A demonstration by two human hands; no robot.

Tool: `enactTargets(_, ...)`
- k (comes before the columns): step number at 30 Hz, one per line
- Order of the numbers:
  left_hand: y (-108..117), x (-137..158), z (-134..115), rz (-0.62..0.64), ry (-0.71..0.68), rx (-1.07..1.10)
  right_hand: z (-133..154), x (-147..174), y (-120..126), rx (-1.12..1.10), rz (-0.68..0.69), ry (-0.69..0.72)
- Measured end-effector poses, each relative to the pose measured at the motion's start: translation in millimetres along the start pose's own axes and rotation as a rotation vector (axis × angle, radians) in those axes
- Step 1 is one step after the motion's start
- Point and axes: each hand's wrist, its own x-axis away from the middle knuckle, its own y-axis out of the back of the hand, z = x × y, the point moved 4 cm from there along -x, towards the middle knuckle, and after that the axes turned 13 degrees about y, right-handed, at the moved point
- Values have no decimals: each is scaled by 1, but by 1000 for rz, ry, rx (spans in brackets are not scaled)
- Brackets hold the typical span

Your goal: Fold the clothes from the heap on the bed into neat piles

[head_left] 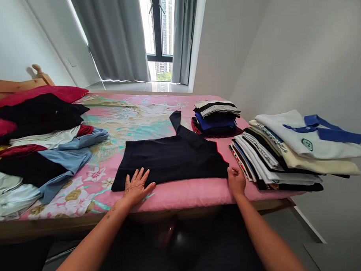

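Observation:
A dark navy long-sleeved top (pixel 169 155) lies flattened lengthwise on the bed, with a red line along its neck edge at the right. One sleeve (pixel 176 121) angles away toward the far side. My left hand (pixel 137 184) rests flat on the near edge of the top, close to its hem, fingers spread. At the other end my right hand (pixel 237 180) is closed, pinching the near corner by the neckline. The pinched bit of cloth is mostly covered by my fingers.
Right of the top stands a tall stack of folded shirts (pixel 273 160), a white shirt with blue collar uppermost. A smaller folded pile (pixel 217 120) sits behind. Loose clothes (pixel 50 152) and a red pillow (pixel 60 92) occupy the left. The mattress edge (pixel 188 196) runs along the front.

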Motion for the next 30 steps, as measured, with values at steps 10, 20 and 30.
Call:
enactTargets(10,25,-3,-63,-48,-360,45,155,79,-106,7,551,874)
enactTargets(20,-15,-8,-59,2,-168,-20,40,59,-80,598,505,490)
enactTargets(30,-15,-9,-60,-13,-177,-36,5,1,-17,317,13,319)
